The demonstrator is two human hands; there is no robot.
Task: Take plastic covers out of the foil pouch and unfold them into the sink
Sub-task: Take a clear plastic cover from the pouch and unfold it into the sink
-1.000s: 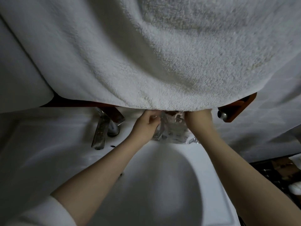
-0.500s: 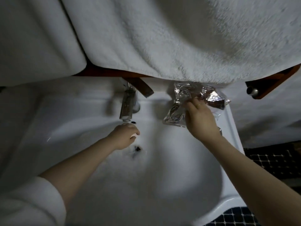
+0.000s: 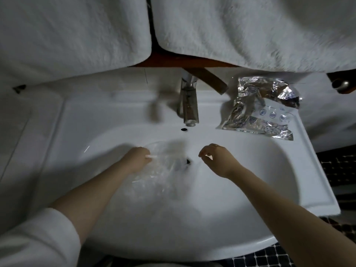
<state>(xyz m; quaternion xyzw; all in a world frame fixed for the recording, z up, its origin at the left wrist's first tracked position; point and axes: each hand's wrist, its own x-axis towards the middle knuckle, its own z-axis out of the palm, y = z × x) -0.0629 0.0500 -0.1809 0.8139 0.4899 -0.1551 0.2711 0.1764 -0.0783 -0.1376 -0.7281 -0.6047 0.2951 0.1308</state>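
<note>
While the foil pouch [image 3: 260, 106] lies crumpled on the sink's [image 3: 308, 170] back right corner, just right of the tap [image 3: 189, 105], the unfolding step looks to be in hand: the left hand [image 3: 137, 159] pinches a clear plastic cover [image 3: 159, 170] that billows low in the basin beside the drain [image 3: 187, 161]. Over to the right hand [image 3: 215, 158], fingers curled with thumb and fingertip nearly meeting, and whether they nip the film's far edge I cannot tell; next it probably needs that edge caught and drawn apart. White towels [image 3: 250, 31] hang above, dark tiled floor [image 3: 339, 162] at right.
</note>
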